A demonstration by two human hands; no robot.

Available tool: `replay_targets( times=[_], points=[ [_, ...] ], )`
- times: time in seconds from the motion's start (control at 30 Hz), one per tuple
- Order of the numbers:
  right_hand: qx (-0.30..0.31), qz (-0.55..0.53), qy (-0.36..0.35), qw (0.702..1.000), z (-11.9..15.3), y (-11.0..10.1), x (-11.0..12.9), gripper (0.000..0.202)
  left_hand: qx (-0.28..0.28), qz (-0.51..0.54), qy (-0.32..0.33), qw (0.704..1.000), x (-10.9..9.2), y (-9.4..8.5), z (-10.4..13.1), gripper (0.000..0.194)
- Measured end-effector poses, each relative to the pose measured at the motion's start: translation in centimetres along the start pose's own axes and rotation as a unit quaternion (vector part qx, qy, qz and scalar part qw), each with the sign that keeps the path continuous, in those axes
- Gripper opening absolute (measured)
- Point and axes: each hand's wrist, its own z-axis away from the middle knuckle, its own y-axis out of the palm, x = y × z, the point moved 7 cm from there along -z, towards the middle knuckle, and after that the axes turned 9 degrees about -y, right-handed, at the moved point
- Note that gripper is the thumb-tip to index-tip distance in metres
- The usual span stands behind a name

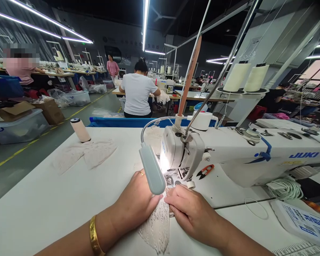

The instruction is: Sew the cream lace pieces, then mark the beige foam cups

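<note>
The lace (158, 227) is trailing toward me, my right hand (190, 211) pinching its edge. My left hand (134, 199) is touching it, the lamp (152, 170) hiding its fingers; I can't tell its grip. Just beyond, the sewing machine (173, 145) is standing; farther, a co-worker (138, 93) is sitting.

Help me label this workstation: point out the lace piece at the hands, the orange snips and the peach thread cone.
Lace piece (158, 227): head view, patterned lower part.
Orange snips (206, 171): head view, mid-body.
Peach thread cone (80, 131): head view, wound side.
</note>
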Motion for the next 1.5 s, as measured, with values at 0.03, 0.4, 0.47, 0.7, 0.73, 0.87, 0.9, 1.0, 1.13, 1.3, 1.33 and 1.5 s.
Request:
replay_targets(
  times=[0.03, 0.4, 0.47, 0.7, 0.73, 0.87, 0.9, 1.0, 1.13, 1.3, 1.33, 1.5],
  points=[
    [0.002, 0.0, 0.0, 1.0, 0.0, 0.0, 0.0, 0.031, -0.001, 0.001, 0.006, 1.0, 0.0, 0.1, 0.1, 0.014],
    [0.021, 0.025, 0.008, 0.999, 0.2, 0.2, -0.1, 0.028, 0.064, 0.001, 0.008, 0.998, -0.9, -0.8, 0.3, 0.012],
    [0.021, 0.03, 0.008, 0.999, 0.2, 0.2, -0.1, 0.028, 0.072, -0.001, 0.003, 0.997, -1.0, -0.8, 0.3, 0.013],
    [0.02, 0.04, 0.026, 0.999, 0.1, 0.1, -0.4, 0.027, 0.066, -0.03, 0.015, 0.997, -1.0, -0.7, 0.4, 0.018],
    [0.02, 0.04, 0.028, 0.999, 0.0, 0.1, -0.4, 0.027, 0.062, -0.034, 0.016, 0.997, -1.0, -0.7, 0.3, 0.018],
    [0.019, 0.046, 0.04, 0.998, 0.1, 0.2, -0.6, 0.027, 0.048, -0.038, 0.021, 0.998, -0.9, -0.6, 0.3, 0.02],
    [0.019, 0.049, 0.044, 0.998, 0.1, 0.2, -0.7, 0.027, 0.038, -0.036, 0.023, 0.998, -0.8, -0.5, 0.3, 0.021],
    [0.017, 0.057, 0.05, 0.997, 0.1, 0.2, -0.9, 0.027, 0.006, -0.028, 0.03, 0.999, -0.5, 0.0, 0.4, 0.022],
    [0.019, 0.063, 0.047, 0.997, 0.0, 0.1, -0.8, 0.026, 0.011, -0.027, 0.02, 0.999, -0.1, 0.6, 0.6, 0.022],
    [0.019, 0.064, 0.048, 0.997, 0.0, 0.0, -0.7, 0.026, 0.022, -0.004, 0.013, 1.0, -0.5, 0.2, 0.3, 0.021],
    [0.017, 0.065, 0.048, 0.997, 0.0, -0.1, -0.8, 0.026, 0.02, -0.001, 0.016, 1.0, -0.7, 0.0, 0.2, 0.022],
    [0.02, 0.067, 0.054, 0.996, 0.0, 0.0, -0.8, 0.027, 0.039, 0.012, 0.029, 0.999, -1.1, -0.2, 0.1, 0.022]
  ],
)
